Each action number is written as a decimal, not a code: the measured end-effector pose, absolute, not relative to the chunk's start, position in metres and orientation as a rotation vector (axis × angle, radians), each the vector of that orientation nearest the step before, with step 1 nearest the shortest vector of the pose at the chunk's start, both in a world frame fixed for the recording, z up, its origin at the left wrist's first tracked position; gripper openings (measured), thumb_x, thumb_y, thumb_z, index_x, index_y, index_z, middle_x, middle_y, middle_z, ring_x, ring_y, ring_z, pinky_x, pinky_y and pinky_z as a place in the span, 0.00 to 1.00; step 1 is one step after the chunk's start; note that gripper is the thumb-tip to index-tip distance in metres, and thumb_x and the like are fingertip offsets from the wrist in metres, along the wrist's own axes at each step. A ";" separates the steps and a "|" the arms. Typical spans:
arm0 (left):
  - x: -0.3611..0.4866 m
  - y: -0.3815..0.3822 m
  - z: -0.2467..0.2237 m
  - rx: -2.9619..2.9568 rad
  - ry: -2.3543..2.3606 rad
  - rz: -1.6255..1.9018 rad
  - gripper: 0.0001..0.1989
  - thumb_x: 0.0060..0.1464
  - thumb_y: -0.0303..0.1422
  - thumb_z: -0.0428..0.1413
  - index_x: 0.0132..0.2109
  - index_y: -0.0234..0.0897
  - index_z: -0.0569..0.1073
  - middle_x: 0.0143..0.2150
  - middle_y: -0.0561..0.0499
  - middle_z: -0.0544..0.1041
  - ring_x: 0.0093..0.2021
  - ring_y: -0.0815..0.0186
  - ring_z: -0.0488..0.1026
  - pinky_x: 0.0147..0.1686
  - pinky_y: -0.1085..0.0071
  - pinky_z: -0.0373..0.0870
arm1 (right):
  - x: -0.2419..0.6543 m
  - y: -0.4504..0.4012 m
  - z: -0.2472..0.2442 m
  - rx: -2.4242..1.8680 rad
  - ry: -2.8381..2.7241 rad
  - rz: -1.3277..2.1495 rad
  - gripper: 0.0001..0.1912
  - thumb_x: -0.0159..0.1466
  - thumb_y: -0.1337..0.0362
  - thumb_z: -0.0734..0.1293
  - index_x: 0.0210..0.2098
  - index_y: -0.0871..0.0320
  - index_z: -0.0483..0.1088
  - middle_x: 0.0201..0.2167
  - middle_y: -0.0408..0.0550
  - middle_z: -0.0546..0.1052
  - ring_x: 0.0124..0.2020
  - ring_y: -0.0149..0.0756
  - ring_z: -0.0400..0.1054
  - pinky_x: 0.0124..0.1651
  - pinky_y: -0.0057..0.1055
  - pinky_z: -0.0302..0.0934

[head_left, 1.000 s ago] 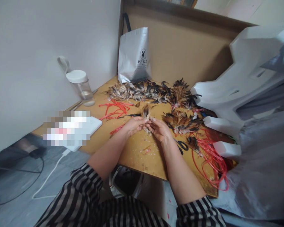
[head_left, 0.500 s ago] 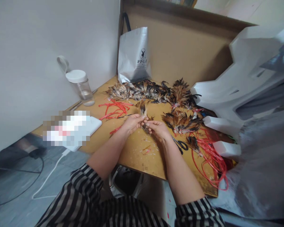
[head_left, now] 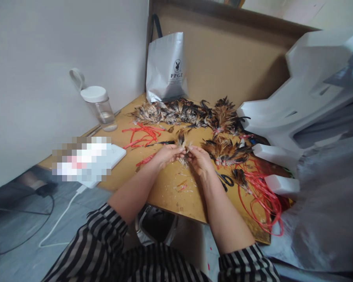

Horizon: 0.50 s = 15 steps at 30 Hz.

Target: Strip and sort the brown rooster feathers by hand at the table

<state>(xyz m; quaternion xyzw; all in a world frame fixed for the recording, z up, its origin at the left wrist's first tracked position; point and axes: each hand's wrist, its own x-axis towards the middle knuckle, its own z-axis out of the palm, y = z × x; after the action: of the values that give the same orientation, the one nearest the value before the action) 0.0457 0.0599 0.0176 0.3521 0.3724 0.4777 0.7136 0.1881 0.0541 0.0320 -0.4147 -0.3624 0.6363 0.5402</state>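
Note:
Both hands meet over the middle of the wooden table (head_left: 167,188). My left hand (head_left: 169,153) pinches a small bunch of brown and black feathers (head_left: 181,138), whose tips fan out above the fingers. Close beside it, my right hand (head_left: 199,158) is closed in a pinch at the same feathers; thumb and forefinger meet near their base. More feather ends show just under the fingertips. Right of my right hand lie black-handled scissors (head_left: 226,180), partly hidden by the forearm. A pile of brown feathers (head_left: 223,150) lies beyond them.
A long row of feathers (head_left: 176,112) runs along the back below a silver bag (head_left: 164,70). Red strings lie left (head_left: 144,135) and in a tangle right (head_left: 261,196). A clear bottle (head_left: 101,109) and a charging device (head_left: 117,154) stand left; white foam (head_left: 306,82) borders the right.
My right hand has moved slightly up, bringing its fingertips level with the left hand's. The feathers between my hands have shifted and spread.

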 end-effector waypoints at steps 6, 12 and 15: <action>0.047 0.057 0.017 0.797 0.787 1.000 0.09 0.41 0.31 0.63 0.30 0.29 0.75 0.29 0.46 0.77 0.24 0.75 0.71 0.22 0.81 0.63 | 0.183 0.052 0.029 -0.979 -0.847 1.500 0.14 0.42 0.62 0.74 0.25 0.59 0.69 0.16 0.39 0.69 0.18 0.23 0.59 0.22 0.23 0.55; 0.048 0.056 0.019 0.828 0.754 0.987 0.09 0.41 0.31 0.62 0.28 0.28 0.74 0.27 0.47 0.76 0.24 0.75 0.70 0.23 0.81 0.63 | 0.179 0.051 0.029 -1.014 -0.828 1.483 0.15 0.40 0.61 0.75 0.24 0.59 0.68 0.15 0.38 0.69 0.18 0.25 0.62 0.23 0.23 0.58; 0.048 0.055 0.020 0.861 0.785 0.988 0.09 0.41 0.32 0.62 0.28 0.28 0.74 0.24 0.48 0.75 0.23 0.76 0.69 0.23 0.81 0.62 | 0.177 0.051 0.029 -1.019 -0.831 1.466 0.15 0.40 0.61 0.74 0.24 0.59 0.68 0.15 0.37 0.69 0.17 0.24 0.62 0.23 0.23 0.58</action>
<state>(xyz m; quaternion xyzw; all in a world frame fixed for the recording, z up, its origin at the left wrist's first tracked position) 0.0480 0.0555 0.0202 0.3898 0.3554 0.4475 0.7222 0.1775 0.0506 0.0289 -0.4310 -0.3517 0.6202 0.5531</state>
